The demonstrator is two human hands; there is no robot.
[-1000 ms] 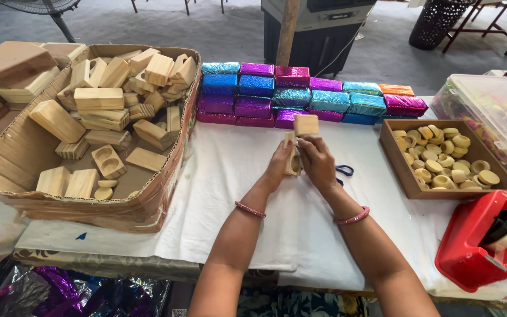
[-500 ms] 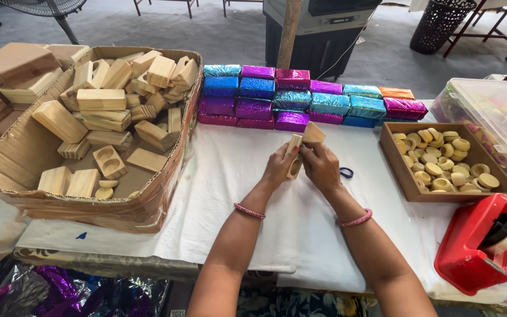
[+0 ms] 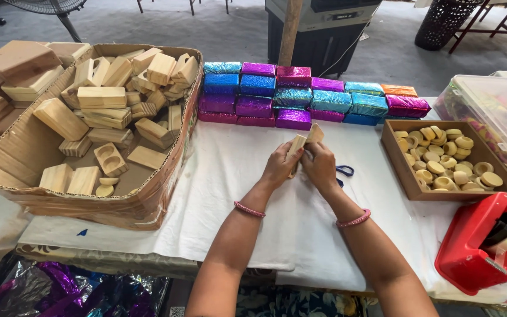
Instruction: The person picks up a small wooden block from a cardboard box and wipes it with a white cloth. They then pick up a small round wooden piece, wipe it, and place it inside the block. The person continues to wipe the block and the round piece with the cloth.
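Note:
Both hands meet above the white cloth at the table's middle. My left hand grips a pale wooden block held on edge. My right hand holds a second flat wooden piece against that block's upper end, tilted toward the foil stack. Pink bangles sit on both wrists. Blue scissors lie on the cloth just right of my right hand, partly hidden by it.
A big cardboard box of wooden blocks fills the left side. Foil-wrapped blocks in blue, purple and pink are stacked at the back. A brown tray of wooden rings, a clear lidded tub and a red tape dispenser stand right.
The flat wooden piece that lay near the foil stack is now in my right hand against the block. Both hands have shifted slightly.

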